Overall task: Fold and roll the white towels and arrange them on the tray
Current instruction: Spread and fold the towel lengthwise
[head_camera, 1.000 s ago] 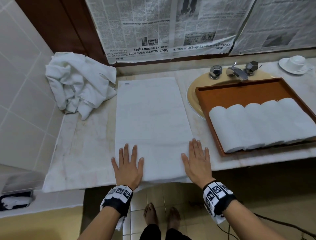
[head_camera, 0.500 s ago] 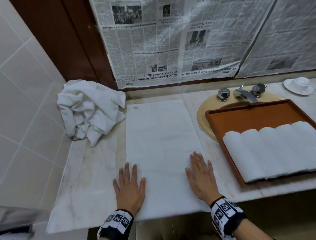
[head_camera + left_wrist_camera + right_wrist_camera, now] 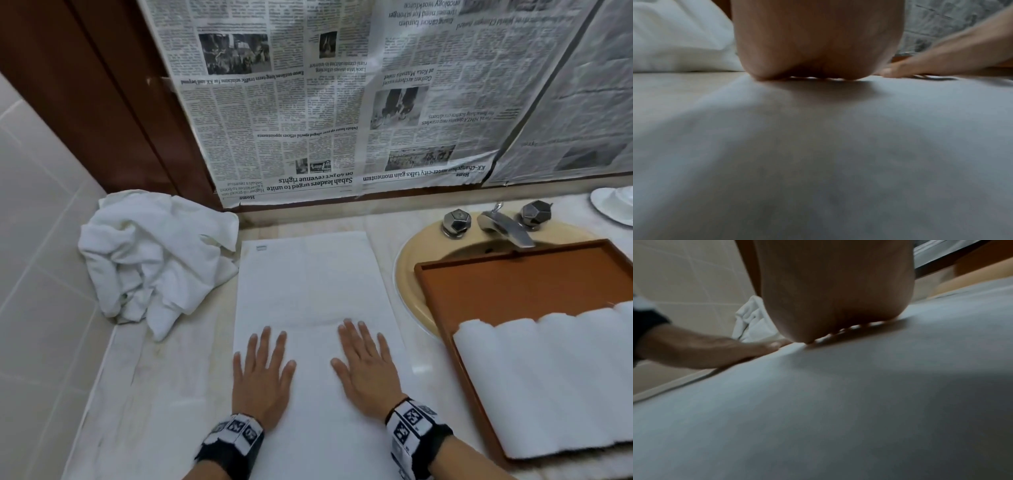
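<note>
Five rolled towels [image 3: 555, 373] already fill the tray [image 3: 513, 274]; crumpled towels [image 3: 154, 260] wait. Left hand [image 3: 262, 380] and right hand [image 3: 364, 370] press flat, fingers straight, on the folded towel [image 3: 311, 284]. Wrist views show palms [image 3: 818, 40] [image 3: 834, 288] on cloth, unrolled.

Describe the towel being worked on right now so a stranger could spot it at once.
Start at the beige sink with the brown tray over it, then look just left along the marble counter. The flat towel lies there as a smooth long rectangle with the left hand and right hand flat on its near end. Unlike the crumpled heap and the rolled towels, it is spread out.
</note>
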